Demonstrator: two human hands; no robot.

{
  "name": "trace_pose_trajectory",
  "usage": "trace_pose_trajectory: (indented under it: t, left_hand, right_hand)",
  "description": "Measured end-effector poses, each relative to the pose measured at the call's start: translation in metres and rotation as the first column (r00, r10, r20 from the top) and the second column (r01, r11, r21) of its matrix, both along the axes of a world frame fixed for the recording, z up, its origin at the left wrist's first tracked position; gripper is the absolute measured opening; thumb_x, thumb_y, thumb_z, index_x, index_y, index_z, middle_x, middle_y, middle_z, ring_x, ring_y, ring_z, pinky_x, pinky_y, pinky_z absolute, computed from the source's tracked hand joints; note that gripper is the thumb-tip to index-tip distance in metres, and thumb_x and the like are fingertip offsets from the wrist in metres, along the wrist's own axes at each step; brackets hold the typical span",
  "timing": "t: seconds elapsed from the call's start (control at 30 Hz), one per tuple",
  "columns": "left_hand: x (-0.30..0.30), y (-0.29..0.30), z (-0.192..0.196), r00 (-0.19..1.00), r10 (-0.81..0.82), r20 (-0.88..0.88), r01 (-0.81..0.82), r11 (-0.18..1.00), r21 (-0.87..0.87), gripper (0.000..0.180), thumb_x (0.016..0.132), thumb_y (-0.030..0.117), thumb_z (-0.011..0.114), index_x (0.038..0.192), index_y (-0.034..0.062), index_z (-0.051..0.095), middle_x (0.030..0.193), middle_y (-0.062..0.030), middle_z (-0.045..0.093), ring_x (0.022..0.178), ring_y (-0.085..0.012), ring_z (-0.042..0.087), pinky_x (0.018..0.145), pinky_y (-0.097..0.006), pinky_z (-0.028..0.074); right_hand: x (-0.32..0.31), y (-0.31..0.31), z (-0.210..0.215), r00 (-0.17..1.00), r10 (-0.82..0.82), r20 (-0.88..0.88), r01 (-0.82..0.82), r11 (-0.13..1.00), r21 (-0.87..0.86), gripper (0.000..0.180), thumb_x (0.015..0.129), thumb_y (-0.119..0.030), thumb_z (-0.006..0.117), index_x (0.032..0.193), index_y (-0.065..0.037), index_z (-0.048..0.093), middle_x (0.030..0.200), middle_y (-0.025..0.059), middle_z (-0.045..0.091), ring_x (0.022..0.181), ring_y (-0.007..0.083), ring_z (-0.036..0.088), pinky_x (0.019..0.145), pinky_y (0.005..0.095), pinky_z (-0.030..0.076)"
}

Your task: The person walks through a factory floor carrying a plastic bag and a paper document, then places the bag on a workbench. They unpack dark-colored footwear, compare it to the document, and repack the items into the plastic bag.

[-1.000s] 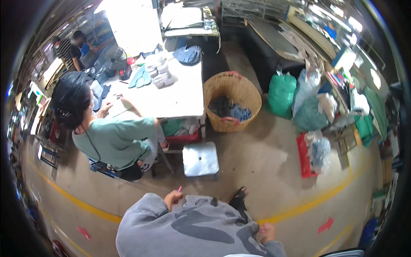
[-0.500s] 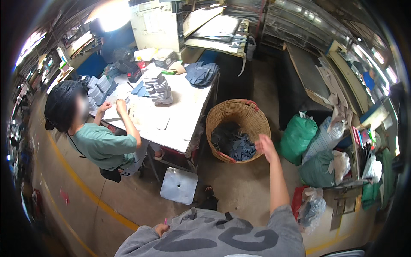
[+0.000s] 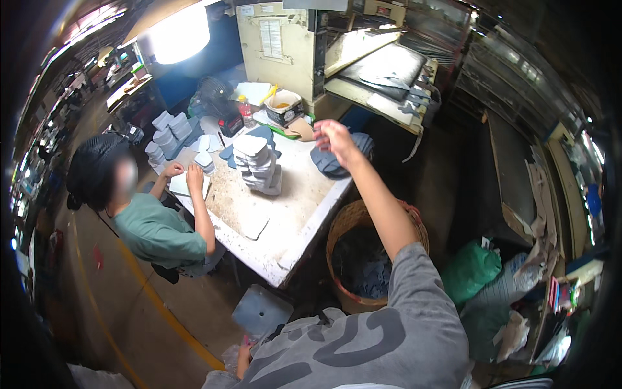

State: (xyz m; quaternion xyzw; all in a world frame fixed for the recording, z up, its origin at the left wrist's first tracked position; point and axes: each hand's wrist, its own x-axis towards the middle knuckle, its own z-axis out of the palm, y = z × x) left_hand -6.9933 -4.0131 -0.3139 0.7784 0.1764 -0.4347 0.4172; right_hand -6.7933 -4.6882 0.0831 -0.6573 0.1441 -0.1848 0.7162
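Observation:
My right hand reaches out over the far right corner of the white worktable, its fingers loosely curled, apart and holding nothing. Just beside and below it lies a pile of blue-grey cut fabric pieces, partly covered by my hand and wrist. Low by my body, my left hand is closed around something small and pink; much of this hand is hidden by my shirt. A stack of pale, rounded cut pieces stands mid-table, left of my right hand.
A co-worker in a green shirt handles pale pieces at the table's left side. Below my right arm stands a wicker basket with fabric scraps. A metal stool is before me. Green sacks stand at right. A tub sits at the back.
My right hand has moved from above the basket, up and left to the pile of blue-grey pieces. The view has shifted closer to the table. My left hand stays low by my body.

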Motion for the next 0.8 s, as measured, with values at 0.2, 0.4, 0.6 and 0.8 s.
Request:
trace_pose_trajectory:
  t: [0.2,0.4,0.6,0.8]
  left_hand:
    - [-0.039,-0.027,0.023,0.96,0.245,-0.134,-0.248,0.969,-0.003,0.024,0.089,0.025,0.069,0.074,0.0066,0.065,0.065,-0.0044,0.06,0.054,-0.0199,0.057,0.047,-0.038,0.042]
    - [-0.055,-0.074,0.033,0.882,0.437,-0.175,-0.447,0.894,-0.018,0.024,0.091,0.025,0.067,0.074,0.0087,0.063,0.063,-0.0028,0.056,0.052,-0.0186,0.053,0.046,-0.037,0.04]
    - [-0.08,-0.107,0.047,0.768,0.61,-0.195,-0.627,0.778,-0.038,0.024,0.092,0.024,0.066,0.074,0.0107,0.06,0.061,-0.0012,0.053,0.05,-0.0173,0.05,0.044,-0.037,0.038]
    - [-0.126,-0.113,0.059,0.654,0.723,-0.221,-0.752,0.654,-0.086,0.025,0.094,0.024,0.064,0.073,0.0128,0.057,0.06,0.0005,0.05,0.047,-0.016,0.047,0.042,-0.036,0.036]
  right_hand:
    - [0.149,-0.1,0.109,0.975,-0.096,0.199,0.13,0.978,-0.163,0.024,0.101,-0.023,0.051,0.119,-0.008,0.057,0.091,0.0063,0.07,0.066,0.0134,0.064,0.056,0.0295,0.051]
    - [0.26,-0.155,0.181,0.957,-0.05,0.286,0.062,0.998,-0.032,0.033,0.106,-0.026,0.049,0.132,-0.006,0.052,0.116,0.0142,0.073,0.089,0.0226,0.071,0.075,0.0356,0.057]
    - [0.331,-0.15,0.227,0.813,-0.094,0.575,-0.35,0.71,0.611,0.044,0.107,-0.036,0.056,0.139,-0.007,0.045,0.108,0.013,0.068,0.101,0.0296,0.069,0.084,0.0469,0.057]
    - [0.356,-0.168,0.235,0.702,-0.22,0.677,-0.474,0.565,0.675,0.007,0.097,-0.007,0.062,0.099,-0.011,0.056,0.073,-0.0006,0.056,0.061,0.0115,0.052,0.06,0.0284,0.048]
